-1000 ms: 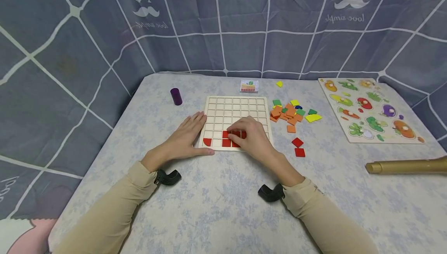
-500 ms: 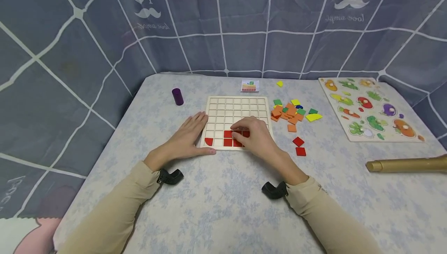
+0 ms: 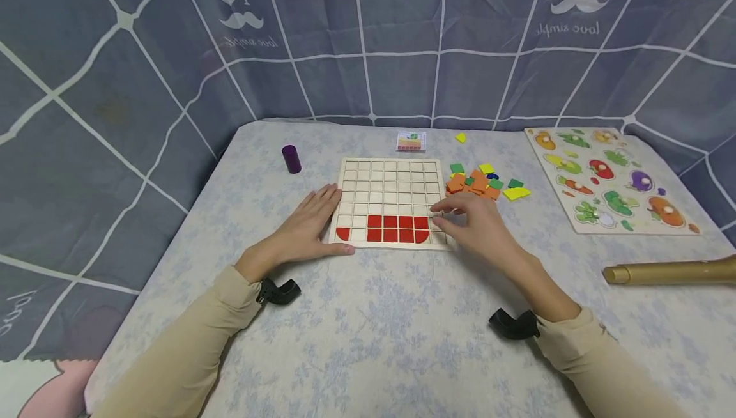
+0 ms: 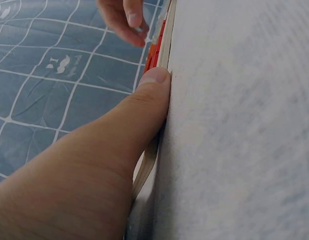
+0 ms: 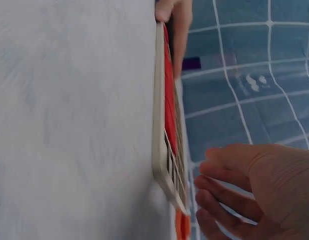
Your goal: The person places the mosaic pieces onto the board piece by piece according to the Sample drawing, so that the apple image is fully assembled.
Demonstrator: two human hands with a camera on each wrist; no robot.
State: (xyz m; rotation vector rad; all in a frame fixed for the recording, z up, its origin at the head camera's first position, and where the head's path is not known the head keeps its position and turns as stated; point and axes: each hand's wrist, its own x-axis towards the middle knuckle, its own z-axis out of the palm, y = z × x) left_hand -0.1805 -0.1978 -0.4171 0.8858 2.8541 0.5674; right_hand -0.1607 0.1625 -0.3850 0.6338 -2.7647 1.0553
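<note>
A pale wooden grid board (image 3: 376,186) lies flat on the table. My left hand (image 3: 305,229) rests at its left side with straight fingers, the thumb along the front edge, as the left wrist view also shows. Red square tiles (image 3: 390,222) fill cells in two rows near the front, ending at the right in a round-cornered red tile (image 3: 422,236). A red quarter-round tile (image 3: 342,234) sits alone in the front left cell. Over the board's right edge hovers my right hand (image 3: 483,226), fingers loosely bent and holding nothing; loose red squares are hidden behind it.
Right of the board is a pile of orange tiles (image 3: 478,180) with green, yellow and blue ones. A pattern card (image 3: 411,141) and purple cylinder (image 3: 291,159) stand farther back. A vegetable puzzle board (image 3: 581,178) and gold tube (image 3: 667,273) occupy the right side.
My right hand has moved right, off the red tiles to the board's right edge, uncovering the rows of red tiles. The left hand has stayed in place.
</note>
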